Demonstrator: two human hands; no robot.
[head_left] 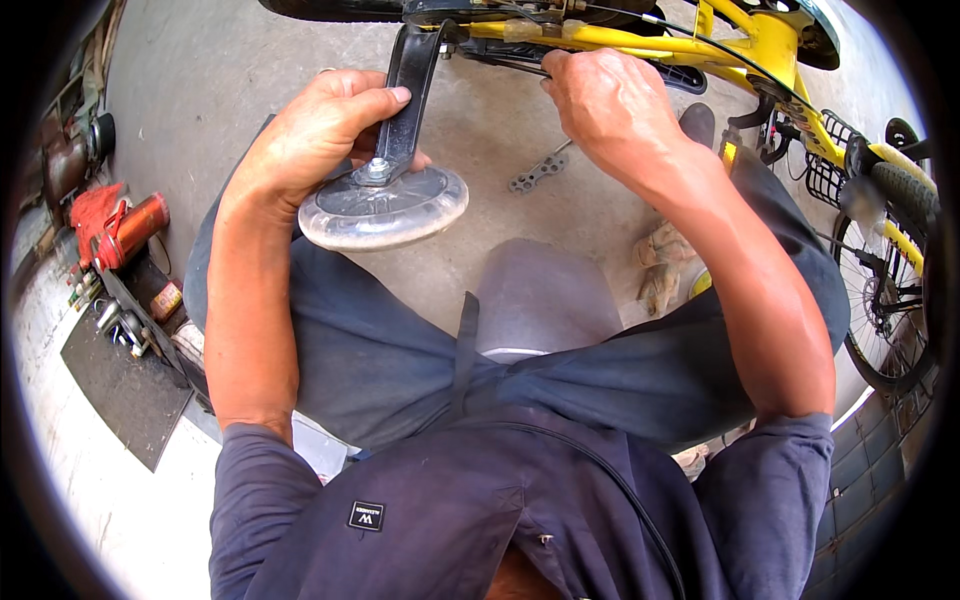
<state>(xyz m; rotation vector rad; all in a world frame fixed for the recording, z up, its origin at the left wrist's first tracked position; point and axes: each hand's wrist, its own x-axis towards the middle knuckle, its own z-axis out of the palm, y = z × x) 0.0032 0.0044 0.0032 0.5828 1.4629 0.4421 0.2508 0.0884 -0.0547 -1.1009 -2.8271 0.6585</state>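
Note:
My left hand (345, 115) is closed round the black bracket (405, 110) of a training wheel, thumb across its front. The training wheel (385, 208), with a dark hub and a clear, worn rim, hangs below, tilted toward me. A bolt (377, 168) joins it to the bracket, whose upper end meets the rear of a yellow bicycle (640, 42). My right hand (610, 100) is closed just below the yellow frame. A thin dark rod (512, 67) runs into its fingertips; its far end is lost among the parts under the frame.
A flat metal tool with several holes (537, 180) lies on the concrete floor between my knees. A grey rounded seat (547, 290) is under me. At left are a red cylinder (132, 230) and assorted hardware (122, 325). Another bicycle wheel (880, 290) stands at right.

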